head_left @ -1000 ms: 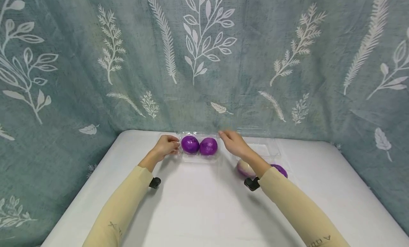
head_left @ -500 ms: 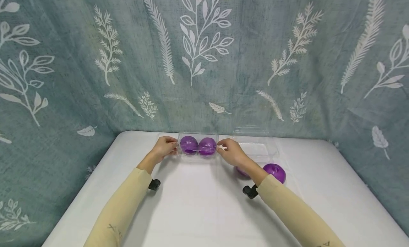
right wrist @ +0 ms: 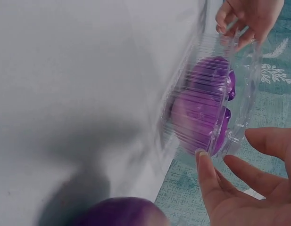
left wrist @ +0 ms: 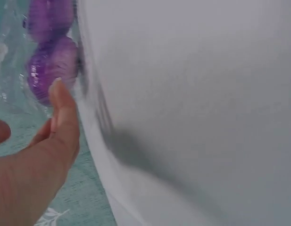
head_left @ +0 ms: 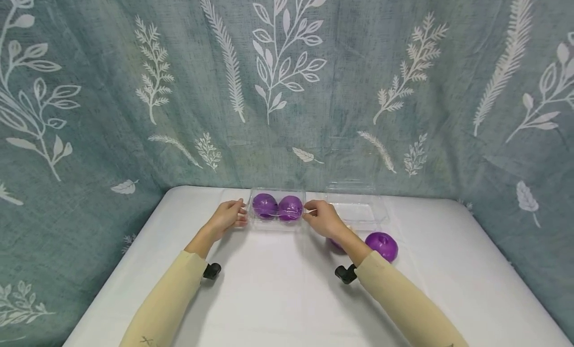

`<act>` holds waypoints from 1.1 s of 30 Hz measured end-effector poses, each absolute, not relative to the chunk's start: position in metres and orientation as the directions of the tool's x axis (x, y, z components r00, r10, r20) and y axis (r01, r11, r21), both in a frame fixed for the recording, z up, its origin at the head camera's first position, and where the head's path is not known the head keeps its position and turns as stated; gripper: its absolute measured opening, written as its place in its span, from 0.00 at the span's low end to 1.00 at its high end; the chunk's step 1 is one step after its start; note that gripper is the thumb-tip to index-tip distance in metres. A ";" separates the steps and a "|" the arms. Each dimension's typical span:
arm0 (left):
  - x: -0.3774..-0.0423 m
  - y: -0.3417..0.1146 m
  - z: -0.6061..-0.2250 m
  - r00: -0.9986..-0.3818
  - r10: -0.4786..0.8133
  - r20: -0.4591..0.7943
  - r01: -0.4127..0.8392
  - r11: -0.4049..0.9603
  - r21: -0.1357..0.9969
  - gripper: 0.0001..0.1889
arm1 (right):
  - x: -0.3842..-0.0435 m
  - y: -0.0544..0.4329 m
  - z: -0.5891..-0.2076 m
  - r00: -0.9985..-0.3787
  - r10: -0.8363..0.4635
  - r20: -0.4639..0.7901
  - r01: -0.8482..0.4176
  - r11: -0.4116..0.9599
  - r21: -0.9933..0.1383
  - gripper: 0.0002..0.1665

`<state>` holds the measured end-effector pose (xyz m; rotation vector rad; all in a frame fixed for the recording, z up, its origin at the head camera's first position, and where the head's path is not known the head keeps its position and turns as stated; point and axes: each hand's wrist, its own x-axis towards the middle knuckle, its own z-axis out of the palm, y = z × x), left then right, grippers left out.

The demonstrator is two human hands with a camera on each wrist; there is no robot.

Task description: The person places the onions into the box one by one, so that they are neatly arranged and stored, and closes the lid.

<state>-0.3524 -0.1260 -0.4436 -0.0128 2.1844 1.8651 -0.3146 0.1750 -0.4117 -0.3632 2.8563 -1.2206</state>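
Observation:
In the head view, a clear plastic clamshell box [head_left: 277, 225] stands at the table's back edge. Two round, glossy purple things, one left [head_left: 265, 206] and one right [head_left: 290, 208], sit side by side under its ribbed lid [right wrist: 202, 89]. My left hand [head_left: 226, 218] is beside the box's left end with fingers loosely extended; whether they touch it, I cannot tell. At the right end, my right hand [head_left: 324, 218] has its fingertips at the box edge, thumb and fingers apart in the right wrist view.
To the right lies a second clear box [head_left: 354, 211], lid raised against the patterned curtain [head_left: 287, 152]. In front of it sits a purple round thing [head_left: 382, 246]; another [head_left: 337, 245] is partly hidden by my right forearm. White cloth covers the table [head_left: 269, 287].
The left box's lid has come down over the two purple things. My right hand lowered to the box's right end. My left hand has just loosened and drawn back slightly.

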 end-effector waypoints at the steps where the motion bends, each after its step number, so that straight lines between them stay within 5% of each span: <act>1: -0.348 -0.126 -0.444 -0.962 0.177 -0.210 -0.178 0.179 0.968 0.30 | -0.314 0.175 -0.413 -0.974 -0.210 0.079 -0.201 0.662 -0.722 0.22; 15: -0.326 -0.114 -0.444 -0.959 0.226 -0.168 -0.141 0.133 0.981 0.27 | -0.317 0.174 -0.424 -0.990 -0.138 0.025 -0.095 0.528 -0.844 0.14; 25: -0.326 -0.112 -0.452 -0.961 0.187 -0.203 -0.194 0.065 0.979 0.27 | -0.318 0.165 -0.430 -0.968 -0.164 -0.190 0.147 0.240 -0.960 0.30; 33: -0.329 -0.110 -0.450 -0.968 0.180 -0.176 -0.175 0.020 0.984 0.26 | -0.321 0.164 -0.426 -0.965 -0.165 -0.204 0.158 0.255 -0.954 0.31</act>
